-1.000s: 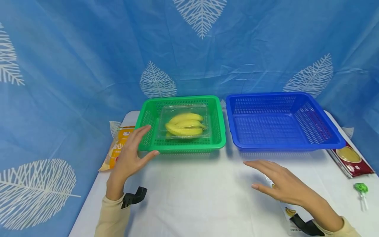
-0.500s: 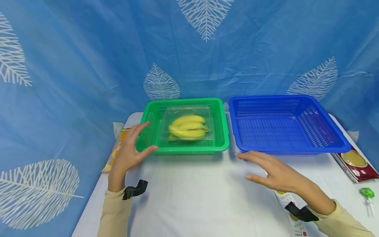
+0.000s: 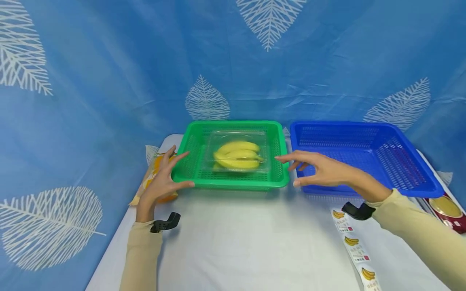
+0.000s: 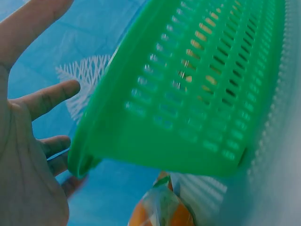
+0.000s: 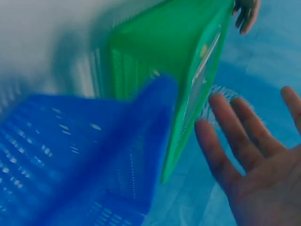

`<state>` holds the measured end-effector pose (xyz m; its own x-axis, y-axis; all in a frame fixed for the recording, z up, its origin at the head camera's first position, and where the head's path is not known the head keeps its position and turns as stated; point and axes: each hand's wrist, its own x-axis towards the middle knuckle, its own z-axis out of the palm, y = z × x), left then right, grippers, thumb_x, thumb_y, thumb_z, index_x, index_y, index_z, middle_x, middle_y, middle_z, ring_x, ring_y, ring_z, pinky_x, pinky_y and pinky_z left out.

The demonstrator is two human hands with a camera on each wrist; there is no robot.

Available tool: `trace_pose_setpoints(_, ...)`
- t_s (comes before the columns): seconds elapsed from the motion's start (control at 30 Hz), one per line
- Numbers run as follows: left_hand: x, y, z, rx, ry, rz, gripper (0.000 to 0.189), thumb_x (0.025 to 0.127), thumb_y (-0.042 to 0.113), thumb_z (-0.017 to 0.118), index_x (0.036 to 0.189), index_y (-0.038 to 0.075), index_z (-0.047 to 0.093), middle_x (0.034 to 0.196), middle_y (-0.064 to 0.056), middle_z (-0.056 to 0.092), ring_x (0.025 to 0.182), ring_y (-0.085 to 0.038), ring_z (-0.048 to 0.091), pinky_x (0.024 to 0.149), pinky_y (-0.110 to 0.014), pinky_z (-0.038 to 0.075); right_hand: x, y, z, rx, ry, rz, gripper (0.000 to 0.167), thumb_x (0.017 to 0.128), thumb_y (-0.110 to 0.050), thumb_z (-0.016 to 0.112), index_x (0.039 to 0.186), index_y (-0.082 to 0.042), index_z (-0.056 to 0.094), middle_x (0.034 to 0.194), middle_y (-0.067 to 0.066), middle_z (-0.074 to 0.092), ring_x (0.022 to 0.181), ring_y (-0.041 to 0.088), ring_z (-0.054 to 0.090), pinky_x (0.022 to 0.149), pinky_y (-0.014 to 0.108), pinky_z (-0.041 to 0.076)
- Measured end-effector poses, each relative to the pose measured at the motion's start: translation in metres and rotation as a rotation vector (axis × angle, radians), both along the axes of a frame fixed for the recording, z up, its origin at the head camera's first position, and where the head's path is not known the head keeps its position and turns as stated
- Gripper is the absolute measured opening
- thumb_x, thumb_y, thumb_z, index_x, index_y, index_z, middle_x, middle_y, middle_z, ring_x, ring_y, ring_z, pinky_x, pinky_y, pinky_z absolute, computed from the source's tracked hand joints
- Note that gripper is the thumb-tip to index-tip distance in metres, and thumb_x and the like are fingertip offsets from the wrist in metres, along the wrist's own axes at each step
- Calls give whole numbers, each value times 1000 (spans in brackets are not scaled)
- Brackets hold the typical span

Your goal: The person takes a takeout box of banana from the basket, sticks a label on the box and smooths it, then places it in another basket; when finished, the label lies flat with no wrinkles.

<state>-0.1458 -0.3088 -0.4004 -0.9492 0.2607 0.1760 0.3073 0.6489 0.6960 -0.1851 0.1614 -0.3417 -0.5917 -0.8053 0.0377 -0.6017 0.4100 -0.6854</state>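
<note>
A green plastic basket [image 3: 229, 184] stands at the back left of the table. Inside it, bananas [image 3: 238, 155] lie in a clear plastic box [image 3: 212, 149]. My left hand [image 3: 160, 184] is at the basket's left end, fingers spread around its rim; in the left wrist view, the fingers [image 4: 51, 100] come close to the rim, and contact is hard to tell. Close to the right end hovers my right hand [image 3: 324, 169], above the front left corner of a blue basket [image 3: 344, 124]. Both palms face inward with nothing held.
Beyond my left hand lies an orange food bag [image 3: 145, 184]. A strip of banana labels [image 3: 356, 249] is on the white table [image 3: 251, 234] at front right. A dark red packet [image 3: 449, 216] lies beside the blue basket, and a blue curtain [image 3: 145, 60] hangs behind.
My right hand has moved forward and left, from over the table to beside the green basket, uncovering the label strip. My left hand stays near the left end, fingers spread wider. The view has shifted slightly.
</note>
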Motion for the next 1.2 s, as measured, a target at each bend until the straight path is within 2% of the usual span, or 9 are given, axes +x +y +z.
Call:
trace_pose_setpoints(0.13, -3, -9, -5, 26, -52, -12, 91, 78, 37, 83, 153, 21, 35, 164, -14, -4, 150, -44, 3, 108, -75, 19, -41, -11, -1, 27, -138, 5, 68, 94, -19, 67, 154, -18, 34, 145, 12, 46, 123, 34, 54, 95, 45, 52)
trace_pose_setpoints(0.33, -7, -18, -12, 27, -163, -15, 94, 79, 39, 82, 155, 22, 29, 165, -12, -3, 149, -46, 3, 106, -77, 22, -95, -27, -9, 126, -146, -14, 69, 96, -22, 65, 155, -22, 29, 156, 15, 34, 141, 39, 34, 108, 63, 32)
trace_pose_setpoints(0.47, -8, -24, -18, 40, -210, -11, 96, 79, 38, 82, 156, 22, 28, 164, -13, -3, 148, -46, 7, 105, -76, 25, -121, -44, -14, 158, -154, -1, 69, 96, -26, 65, 156, -20, 29, 160, 11, 27, 145, 38, 28, 113, 63, 27)
trace_pose_setpoints(0.67, -12, -32, -27, 54, -268, 15, 96, 79, 42, 81, 156, 36, 23, 165, -13, -1, 151, -41, 0, 108, -75, 21, -147, -69, -17, 232, -180, 9, 71, 96, -31, 64, 156, -18, 28, 160, 12, 23, 146, 37, 24, 114, 61, 27)
trace_pose_setpoints(0.9, -14, -33, -30, 130, -313, 17, 97, 79, 37, 83, 155, 40, 21, 164, -4, 14, 143, -36, 31, 108, -60, 36, -166, -82, -21, 304, -183, 17, 69, 96, -38, 62, 155, -20, 31, 161, 15, 21, 147, 40, 22, 112, 61, 32)
trace_pose_setpoints(1.0, -14, -32, -29, 121, -309, 33, 94, 80, 40, 81, 154, 41, 23, 163, -3, 18, 97, -34, 59, 82, -43, 52, -172, -87, -22, 315, -175, 52, 65, 97, -35, 62, 153, -18, 35, 161, 16, 23, 146, 42, 23, 113, 61, 31)
trace_pose_setpoints(1.1, -15, -31, -29, 116, -304, 37, 91, 81, 42, 79, 154, 41, 24, 162, -3, 20, 56, -35, 40, 54, -31, 43, -178, -88, -24, 351, -154, 57, 60, 97, -29, 62, 152, -17, 39, 159, 15, 26, 144, 43, 27, 113, 61, 30)
trace_pose_setpoints(1.13, -15, -31, -29, 116, -299, 35, 91, 82, 41, 79, 154, 40, 23, 162, -4, 20, 56, -35, 39, 53, -30, 41, -179, -88, -25, 362, -151, 57, 59, 97, -26, 62, 151, -17, 40, 158, 16, 27, 142, 42, 29, 112, 61, 31)
trace_pose_setpoints(1.2, -16, -30, -30, 121, -290, 40, 93, 81, 40, 80, 155, 38, 24, 162, -5, 19, 76, -31, 54, 67, -32, 49, -182, -89, -27, 386, -154, 61, 58, 97, -24, 63, 151, -19, 41, 158, 15, 26, 140, 42, 31, 111, 60, 32)
